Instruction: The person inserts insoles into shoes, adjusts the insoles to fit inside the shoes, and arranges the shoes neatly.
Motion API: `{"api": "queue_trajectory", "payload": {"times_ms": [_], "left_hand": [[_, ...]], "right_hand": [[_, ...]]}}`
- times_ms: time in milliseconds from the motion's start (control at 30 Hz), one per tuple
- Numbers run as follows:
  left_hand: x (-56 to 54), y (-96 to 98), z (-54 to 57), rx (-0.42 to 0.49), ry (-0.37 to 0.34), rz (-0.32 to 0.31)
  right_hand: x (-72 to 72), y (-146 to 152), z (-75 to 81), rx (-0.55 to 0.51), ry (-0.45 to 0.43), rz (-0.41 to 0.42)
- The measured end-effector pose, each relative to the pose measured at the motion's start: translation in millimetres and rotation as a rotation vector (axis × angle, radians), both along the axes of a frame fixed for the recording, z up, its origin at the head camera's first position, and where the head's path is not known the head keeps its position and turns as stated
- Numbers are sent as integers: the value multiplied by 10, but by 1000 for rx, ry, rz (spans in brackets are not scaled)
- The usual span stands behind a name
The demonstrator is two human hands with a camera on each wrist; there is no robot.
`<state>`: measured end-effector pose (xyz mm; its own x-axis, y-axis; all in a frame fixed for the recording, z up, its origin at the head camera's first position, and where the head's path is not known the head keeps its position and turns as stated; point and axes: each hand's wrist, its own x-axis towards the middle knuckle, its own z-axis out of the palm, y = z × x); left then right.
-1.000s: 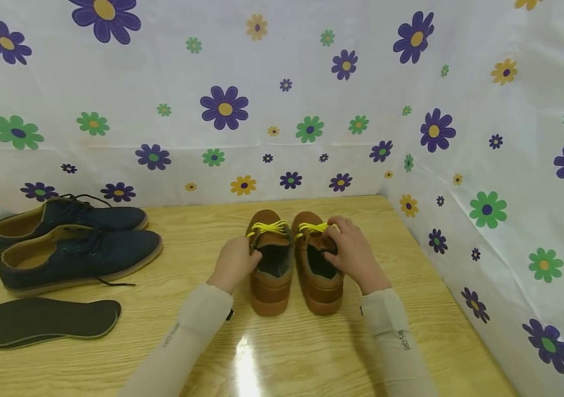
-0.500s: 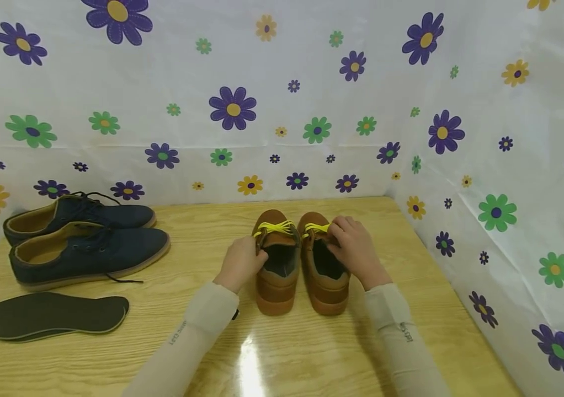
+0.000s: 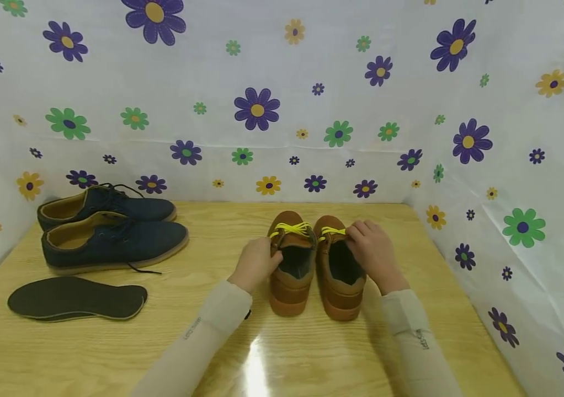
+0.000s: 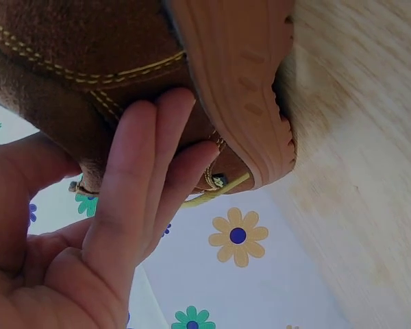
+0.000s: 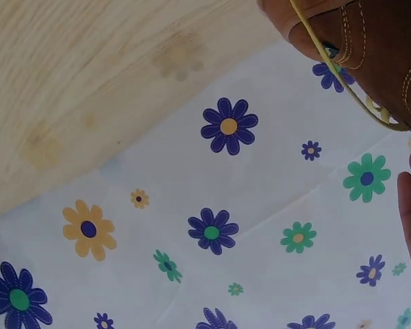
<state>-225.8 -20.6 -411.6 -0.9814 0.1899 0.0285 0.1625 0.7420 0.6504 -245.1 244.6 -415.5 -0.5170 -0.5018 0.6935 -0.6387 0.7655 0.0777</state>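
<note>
A pair of brown lace-up shoes with yellow laces (image 3: 293, 228) stands side by side on the wooden table, heels toward me. My left hand (image 3: 254, 264) grips the left brown shoe (image 3: 289, 295) at its collar, thumb at the opening. The left wrist view shows the fingers lying along the outer suede side above the sole (image 4: 246, 82). My right hand (image 3: 375, 253) is at the upper outer side of the right brown shoe (image 3: 342, 302), near the laces. In the right wrist view its extended fingers (image 5: 409, 205) show a small gap from the shoe; its thumb is hidden.
Two navy lace-up shoes stand at the back left, a nearer one (image 3: 118, 248) and a farther one (image 3: 145, 208). Dark insoles (image 3: 78, 298) lie stacked in front of them. A white flowered cloth (image 3: 212, 71) backs the table (image 3: 202, 342) and continues along the right side.
The head view has swung left, so everything sits farther right in it. My right hand has shifted slightly up and outward, its thumb out of the right shoe's opening. The left hand keeps its grip.
</note>
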Motion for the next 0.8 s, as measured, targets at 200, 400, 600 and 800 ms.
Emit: {"api": "queue_trajectory", "payload": {"times_ms": [200,400,600,800], "left_hand": [[60,-78,-17,36,-36,-36],[68,-297,-95,77,-126,-193],[109,-669,-24,45,-163,-331],[158,-1212,122,95,-213,-434]], "right_hand": [[85,10,-35,-101,-74,-14],[294,-22,122,-149,-309,-120],[587,-153,520,-240,-571,-171],[753,-367,715,-348,-454,-47]]}}
